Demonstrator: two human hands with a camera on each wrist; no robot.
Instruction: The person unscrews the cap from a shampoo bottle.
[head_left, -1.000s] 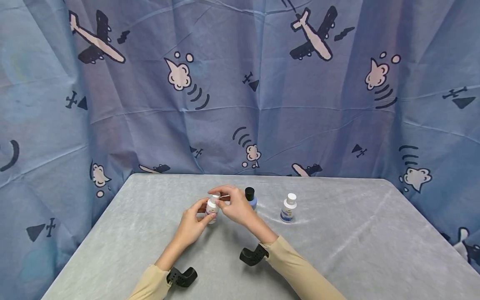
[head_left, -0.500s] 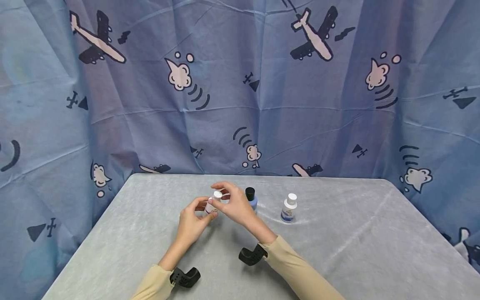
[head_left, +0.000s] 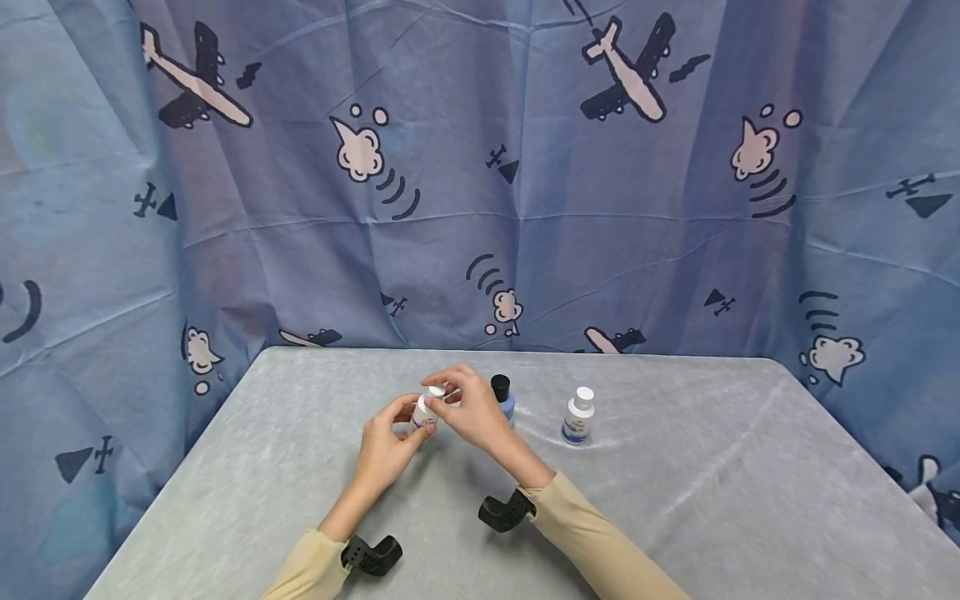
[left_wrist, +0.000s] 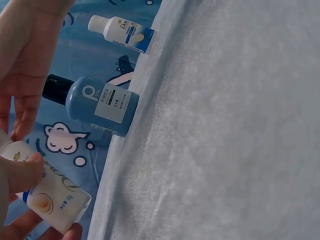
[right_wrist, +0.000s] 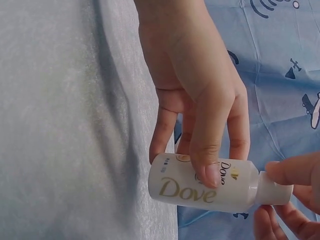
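Note:
My left hand (head_left: 387,450) grips the body of a small white Dove bottle (right_wrist: 200,187), thumb on one side and fingers on the other. At its top, my right hand (head_left: 472,412) pinches the white cap (right_wrist: 274,192) between thumb and fingers. The cap sits on the bottle's neck. In the left wrist view the same bottle lies aslant across the lower left corner, with the left thumb over its label. Just beyond the right hand stands a blue bottle with a black cap (left_wrist: 102,104), partly hidden by that hand in the head view.
A second small white bottle with a blue-and-white label (head_left: 577,417) stands upright to the right on the grey cloth-covered table (head_left: 712,467). Behind the table's far edge hangs a blue curtain (head_left: 450,167) printed with planes. Each wrist wears a black camera mount.
The bottle has tilted slightly in the left hand. Half a second ago the right fingers stood spread from the cap; now they are back around it. The other bottles stay put.

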